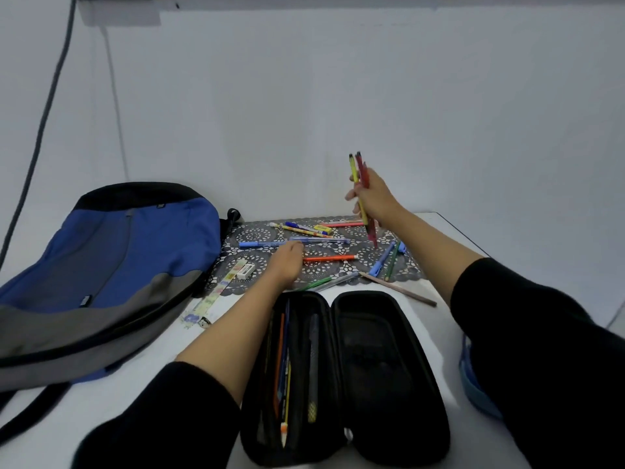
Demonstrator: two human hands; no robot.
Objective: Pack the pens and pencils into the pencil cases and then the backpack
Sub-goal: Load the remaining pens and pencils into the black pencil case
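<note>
We see the right hand [375,198] raised above the far right part of the lace mat [257,233], its fingers closed round a bundle of pens [362,184], one yellow and the others red, which stand nearly upright with their lower ends hanging clear of the mat. The left hand [285,262] reaches out low over the mat, its fingertips at a blue pen [260,244] that lies crosswise. We cannot tell whether it grips the pen or only touches it, since we see only the back of the hand. A second blue pen [324,240] lies just beyond, and an orange pen [329,258] lies just right of the hand. Further right on the mat a capped blue pen [382,258] and a green pencil [392,262] lie side by side, and a brown pencil [399,288] runs off the mat's near edge onto the white table [135,384]. A few more pens and a small yellow box lie along the mat's far edge. The black pencil case [372,367] lies open on the table nearest us, between the two forearms, with several pens and pencils in its left half. The backpack [118,265], blue, grey and black, lies flat at the left, beside the mat. Near it are a white eraser [246,270] and a patterned strip [216,292]. A blue pencil case [473,387] shows at the right, mostly hidden behind the black sleeve.
</note>
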